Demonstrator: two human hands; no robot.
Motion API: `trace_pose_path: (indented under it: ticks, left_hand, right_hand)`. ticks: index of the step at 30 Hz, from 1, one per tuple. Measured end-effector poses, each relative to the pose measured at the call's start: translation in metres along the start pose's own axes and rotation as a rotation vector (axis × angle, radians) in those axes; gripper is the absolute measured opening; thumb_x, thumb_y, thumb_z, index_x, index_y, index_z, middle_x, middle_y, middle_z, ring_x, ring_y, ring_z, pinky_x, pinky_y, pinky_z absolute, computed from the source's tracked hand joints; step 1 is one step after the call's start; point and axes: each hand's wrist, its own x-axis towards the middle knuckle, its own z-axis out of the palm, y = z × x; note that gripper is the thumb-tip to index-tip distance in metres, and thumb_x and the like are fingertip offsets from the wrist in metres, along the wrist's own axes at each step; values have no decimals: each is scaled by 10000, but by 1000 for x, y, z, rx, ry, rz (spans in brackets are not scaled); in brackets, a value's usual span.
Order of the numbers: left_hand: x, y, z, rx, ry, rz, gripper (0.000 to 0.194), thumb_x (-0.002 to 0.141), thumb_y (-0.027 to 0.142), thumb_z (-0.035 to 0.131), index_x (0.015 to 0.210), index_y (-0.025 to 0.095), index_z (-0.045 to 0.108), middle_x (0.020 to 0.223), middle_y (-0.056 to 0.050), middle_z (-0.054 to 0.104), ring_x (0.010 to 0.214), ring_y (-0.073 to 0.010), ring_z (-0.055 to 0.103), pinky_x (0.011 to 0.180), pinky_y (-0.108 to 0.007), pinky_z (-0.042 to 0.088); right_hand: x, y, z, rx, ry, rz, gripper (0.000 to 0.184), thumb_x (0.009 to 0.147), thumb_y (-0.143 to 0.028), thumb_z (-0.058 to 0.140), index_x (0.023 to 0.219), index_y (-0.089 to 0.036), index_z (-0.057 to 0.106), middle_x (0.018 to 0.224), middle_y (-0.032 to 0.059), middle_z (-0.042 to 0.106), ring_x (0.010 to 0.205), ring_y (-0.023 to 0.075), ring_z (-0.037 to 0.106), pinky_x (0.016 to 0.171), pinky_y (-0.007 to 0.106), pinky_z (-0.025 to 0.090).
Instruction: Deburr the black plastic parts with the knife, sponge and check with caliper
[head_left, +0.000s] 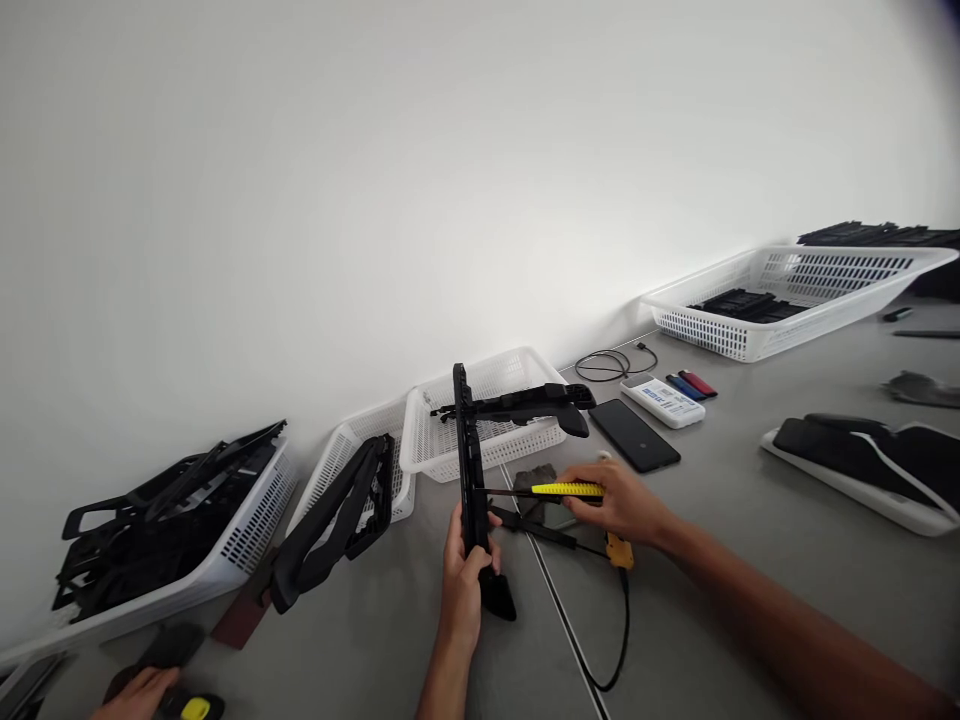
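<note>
My left hand [463,590] is wrapped round the lower part of a long black plastic part [470,455], holding it raised and nearly upright. In my right hand [621,500] is a yellow-handled utility knife [566,490], pointing left. Its thin blade reaches the side of the black part, just above my left fingers; whether it touches cannot be made out. Below the knife lies a black stick-shaped tool [544,530], near a yellow-orange block [619,552] with a black cable. Another black plastic piece [525,405] lies across the white basket [416,440] behind the held part.
At left, a white basket [259,515] is heaped with black frames, and another basket [401,497] holds black parts. A co-worker's hand [142,692] is at lower left. To the right are a phone [634,435], a white device [664,400] and a large basket [810,330].
</note>
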Motion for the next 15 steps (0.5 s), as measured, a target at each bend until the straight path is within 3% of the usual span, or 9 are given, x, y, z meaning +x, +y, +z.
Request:
trace_pose_path:
  ticks: [5, 9, 12, 15]
  left_hand:
    - [1, 2, 1, -77, 59, -16, 576, 778, 156, 611, 1344, 252, 660, 1129, -56, 728, 644, -126, 551, 642, -300, 478]
    - [2, -1, 0, -76, 52, -28, 702, 814, 210, 687, 1509, 256, 595, 1236, -109, 759, 765, -181, 667, 686, -314, 530]
    - [2, -5, -3, -59, -13, -13, 805, 881, 300, 743, 1639, 315, 475, 1414, -125, 714, 971, -243, 738, 784, -341, 590]
    - [0, -11, -5, -89, -126, -94, 1000, 916, 357, 778, 1742, 428, 219, 1536, -123, 637, 1131, -306, 737, 742, -362, 653]
  right_hand:
    - [-2, -7, 8, 64, -17, -9, 229, 884, -278, 617, 994, -215, 807, 917, 38, 830, 771, 215, 736, 720, 299, 511]
    - [-4, -9, 20, 68, -33, -46, 225, 888, -252, 612, 1020, -225, 793, 965, 46, 840, 831, 229, 761, 776, 317, 536]
    - [-4, -5, 28, 25, 3, -41, 237, 922, -255, 604, 1073, -228, 785, 1036, 67, 844, 910, 251, 777, 816, 336, 551]
    - [-3, 1, 33, -2, 64, -5, 259, 968, -293, 592, 1136, -236, 781, 1142, 91, 841, 987, 273, 785, 863, 365, 575]
